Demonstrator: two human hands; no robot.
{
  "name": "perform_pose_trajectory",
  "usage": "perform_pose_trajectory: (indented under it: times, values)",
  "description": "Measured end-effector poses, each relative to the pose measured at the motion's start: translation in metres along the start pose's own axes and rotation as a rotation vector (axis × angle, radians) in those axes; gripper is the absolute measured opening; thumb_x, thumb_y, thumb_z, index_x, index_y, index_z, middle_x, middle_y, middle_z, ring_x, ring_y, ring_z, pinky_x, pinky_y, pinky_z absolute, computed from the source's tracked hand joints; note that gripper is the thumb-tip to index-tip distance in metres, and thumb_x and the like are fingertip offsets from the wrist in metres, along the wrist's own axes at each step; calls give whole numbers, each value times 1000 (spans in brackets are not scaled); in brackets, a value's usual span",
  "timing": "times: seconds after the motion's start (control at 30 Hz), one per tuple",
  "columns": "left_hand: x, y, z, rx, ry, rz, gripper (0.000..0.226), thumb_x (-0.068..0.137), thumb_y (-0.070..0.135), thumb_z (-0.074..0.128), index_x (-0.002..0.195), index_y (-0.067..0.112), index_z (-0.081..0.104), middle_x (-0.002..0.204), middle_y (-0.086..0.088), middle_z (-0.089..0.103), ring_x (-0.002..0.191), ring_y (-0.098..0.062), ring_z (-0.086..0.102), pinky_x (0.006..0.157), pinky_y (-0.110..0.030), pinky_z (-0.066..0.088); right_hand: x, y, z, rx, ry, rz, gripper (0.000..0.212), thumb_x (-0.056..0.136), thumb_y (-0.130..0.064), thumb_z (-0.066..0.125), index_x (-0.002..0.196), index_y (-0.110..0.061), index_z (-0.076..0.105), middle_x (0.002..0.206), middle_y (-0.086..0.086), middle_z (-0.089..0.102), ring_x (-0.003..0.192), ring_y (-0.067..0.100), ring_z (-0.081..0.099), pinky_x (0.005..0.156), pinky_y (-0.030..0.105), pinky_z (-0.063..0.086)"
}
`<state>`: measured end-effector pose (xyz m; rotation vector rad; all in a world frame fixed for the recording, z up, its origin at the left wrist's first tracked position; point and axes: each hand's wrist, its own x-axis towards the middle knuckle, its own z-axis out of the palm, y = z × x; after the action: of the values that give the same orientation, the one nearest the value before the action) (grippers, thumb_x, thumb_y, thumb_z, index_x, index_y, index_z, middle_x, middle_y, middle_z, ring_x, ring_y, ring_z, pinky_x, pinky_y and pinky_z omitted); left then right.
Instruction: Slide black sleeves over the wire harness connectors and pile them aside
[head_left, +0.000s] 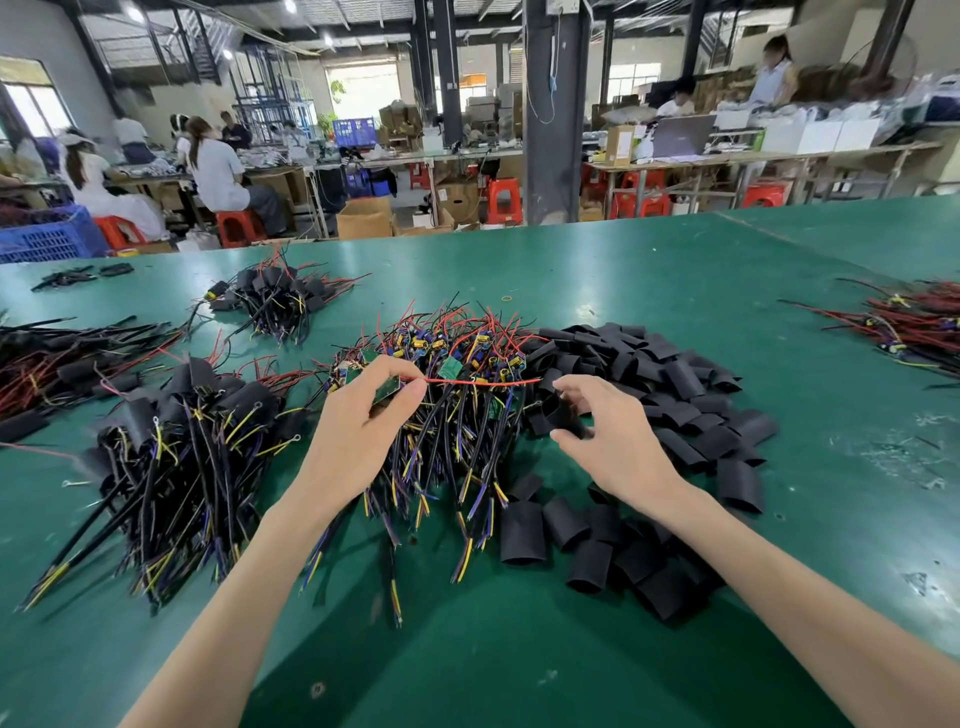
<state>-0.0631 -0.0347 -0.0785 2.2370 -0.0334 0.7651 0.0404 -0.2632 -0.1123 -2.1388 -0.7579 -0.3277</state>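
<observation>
My left hand (358, 431) grips a small green circuit board (387, 388) of one wire harness, pinching its red wire (478, 382), which stretches straight to the right. It hovers over the pile of unsleeved harnesses (441, 364) in the table's middle. My right hand (608, 431) pinches a black sleeve (558, 415) at the left edge of the heap of loose black sleeves (649, 395). A stack of sleeved harnesses (182, 431) lies to the left.
On the green table (675, 270) lie more harness piles: far middle-left (275, 296), far left (62, 358) and far right (914, 322). A rubber band (506, 298) lies beyond the centre pile. Other workers sit at benches in the background.
</observation>
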Motion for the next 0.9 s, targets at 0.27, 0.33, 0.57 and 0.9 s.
perform_pose_trajectory:
  times: [0.27,0.33,0.57,0.9]
  values:
    - [0,-1,1,-47,-62,-25,8,93,37,52,87,38,58,70,4,55,59,-20,37,57,-21,27,1,-4,0,103,73,-41,46,74,-3,73,114,-17,55,97,-14,56,91,3,56,90,36,50]
    - [-1,-2,2,-50,-71,-21,9,93,35,53,86,37,58,61,11,49,55,-10,32,54,-20,25,1,-5,-1,129,70,-52,48,74,-2,73,115,-17,54,98,-13,58,93,3,57,91,37,50]
    - [-4,6,4,4,-88,22,4,91,31,59,90,35,61,67,1,56,51,-4,38,53,-13,28,-2,-6,-1,82,3,-138,53,77,-4,69,123,-21,50,112,-7,60,107,7,55,97,28,43]
    - [-16,22,27,88,-271,240,37,95,9,52,131,18,52,96,21,45,79,16,47,71,-4,32,-8,-18,2,-74,-7,-323,55,77,-5,68,127,-19,50,116,-4,60,110,17,54,97,27,37]
